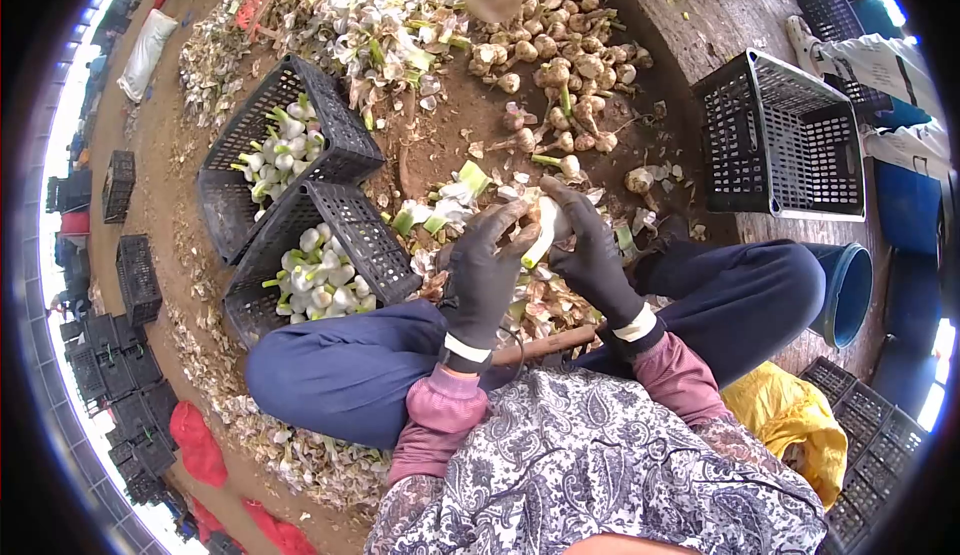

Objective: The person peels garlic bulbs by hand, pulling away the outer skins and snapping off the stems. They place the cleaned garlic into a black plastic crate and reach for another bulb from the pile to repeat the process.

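Observation:
Between my two gloved hands is a garlic bulb (548, 223) with a short pale green stem pointing down towards me. My left hand (485, 265) grips it from the left, its fingertips bent against brownish outer skin. From the right, my right hand (594, 253) closes on the white side of the bulb. Loose skins and cut green stem pieces (468, 183) lie under and beyond the hands. To the left, two tilted black crates hold cleaned white garlic, one heap (285, 155) farther off and another (322, 273) nearer my knee.
Untrimmed garlic bulbs (565, 55) are piled on the ground ahead, beside a heap of peelings (370, 25). A black crate (735, 145) stands at the right on boards, near a blue bucket (848, 295). A yellow sack (785, 410) lies by my right side.

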{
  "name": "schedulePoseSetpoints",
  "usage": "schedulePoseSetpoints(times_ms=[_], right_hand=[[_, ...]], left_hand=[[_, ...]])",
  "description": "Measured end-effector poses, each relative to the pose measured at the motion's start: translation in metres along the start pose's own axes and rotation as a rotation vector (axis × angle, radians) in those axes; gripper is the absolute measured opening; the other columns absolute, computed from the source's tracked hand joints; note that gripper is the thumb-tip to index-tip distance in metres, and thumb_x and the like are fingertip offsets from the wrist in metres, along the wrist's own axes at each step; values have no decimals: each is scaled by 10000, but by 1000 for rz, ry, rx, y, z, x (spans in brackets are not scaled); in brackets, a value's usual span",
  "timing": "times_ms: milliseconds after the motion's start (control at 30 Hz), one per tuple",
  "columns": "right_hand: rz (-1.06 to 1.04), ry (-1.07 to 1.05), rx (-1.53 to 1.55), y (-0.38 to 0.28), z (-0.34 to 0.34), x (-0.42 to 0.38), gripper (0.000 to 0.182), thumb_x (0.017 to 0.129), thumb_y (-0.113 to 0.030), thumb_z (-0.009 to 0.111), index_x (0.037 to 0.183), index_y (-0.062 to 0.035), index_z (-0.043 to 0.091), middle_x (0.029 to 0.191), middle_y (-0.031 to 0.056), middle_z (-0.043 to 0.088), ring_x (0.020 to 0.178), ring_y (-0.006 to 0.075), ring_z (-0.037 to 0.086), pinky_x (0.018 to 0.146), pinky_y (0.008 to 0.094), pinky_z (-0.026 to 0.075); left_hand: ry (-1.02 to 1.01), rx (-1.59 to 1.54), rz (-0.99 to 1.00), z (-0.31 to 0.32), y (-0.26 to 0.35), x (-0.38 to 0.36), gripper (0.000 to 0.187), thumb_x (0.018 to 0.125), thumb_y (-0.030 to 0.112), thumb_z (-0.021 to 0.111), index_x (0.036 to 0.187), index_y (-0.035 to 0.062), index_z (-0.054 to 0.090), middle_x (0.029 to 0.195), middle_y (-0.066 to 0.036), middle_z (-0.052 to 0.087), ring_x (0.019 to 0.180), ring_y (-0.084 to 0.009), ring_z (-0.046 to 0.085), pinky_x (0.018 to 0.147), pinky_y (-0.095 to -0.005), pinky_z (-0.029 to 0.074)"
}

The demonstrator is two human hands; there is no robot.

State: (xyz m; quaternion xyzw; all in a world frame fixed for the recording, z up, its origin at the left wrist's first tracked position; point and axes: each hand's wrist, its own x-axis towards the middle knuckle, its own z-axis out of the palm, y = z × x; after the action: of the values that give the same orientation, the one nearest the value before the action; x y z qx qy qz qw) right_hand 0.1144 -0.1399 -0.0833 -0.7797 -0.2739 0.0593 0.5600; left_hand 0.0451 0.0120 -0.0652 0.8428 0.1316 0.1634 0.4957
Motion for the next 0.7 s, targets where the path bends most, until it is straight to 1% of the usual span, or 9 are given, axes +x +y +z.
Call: schedulePoseSetpoints(times_ms=[33,133,167,267,367,467,500,600,700], right_hand=[[-57,14,-39,-1,2,-3,785,671,133,660,1415,-59,504,1362,172,568,1214,356,573,1033,396,462],[-2,-10,-60,-10,-1,-7,757,688,122,665,1407,-51,504,1330,180,577,1207,369,579,1008,409,477],[-7,2,-53,-11,-1,-9,743,702,119,669,1407,-51,504,1298,182,585,1189,376,588,992,412,485],[-127,5,-20,-8,-3,-10,737,710,120,671,1408,-51,508,1293,181,587,1191,379,588,994,404,484],[-53,-64,41,-23,-8,-10,736,713,122,672,1410,-54,511,1289,182,586,1194,373,588,993,395,485],[-86,-51,20,-23,-9,-10,750,709,124,672,1417,-61,508,1276,176,585,1195,367,589,994,387,486],[-83,-57,15,-23,-11,-10,747,707,123,673,1413,-61,513,1275,174,586,1198,364,589,997,385,486],[-84,-78,26,-24,-13,-12,734,703,121,674,1399,-57,527,1271,170,589,1204,355,590,1005,382,484],[-103,-92,70,-30,-15,-11,710,704,115,671,1384,-46,542,1275,170,598,1218,336,589,1015,379,480]], left_hand=[[21,62,50,1,-4,-4,266,855,68,753,1116,22,734,1071,-117,740,970,-215,709,871,-335,547],[25,210,188,2,-6,-9,284,825,64,768,1105,28,730,1032,-117,738,948,-236,711,842,-357,552],[47,301,243,2,-6,-10,250,820,74,776,1059,27,721,966,-116,730,869,-237,707,784,-346,551],[12,158,132,-1,6,-8,158,850,59,759,992,19,704,910,-81,718,805,-176,687,729,-298,546],[-29,-684,-355,6,-34,-13,217,837,75,782,1020,20,678,904,-18,699,726,-109,612,686,-293,507],[-79,-675,-414,-8,-11,-12,163,868,64,760,998,9,679,876,21,676,747,-44,562,675,-249,488],[-41,-519,-253,-2,-4,-12,136,866,54,755,977,18,685,846,10,676,743,-41,578,672,-230,487],[-70,-320,-88,-3,-13,-13,135,897,27,719,1019,5,666,887,-2,674,765,-50,603,714,-217,521],[-66,-441,-221,-10,-3,-13,111,839,-36,701,937,5,670,831,-5,669,714,-57,597,667,-242,506]])
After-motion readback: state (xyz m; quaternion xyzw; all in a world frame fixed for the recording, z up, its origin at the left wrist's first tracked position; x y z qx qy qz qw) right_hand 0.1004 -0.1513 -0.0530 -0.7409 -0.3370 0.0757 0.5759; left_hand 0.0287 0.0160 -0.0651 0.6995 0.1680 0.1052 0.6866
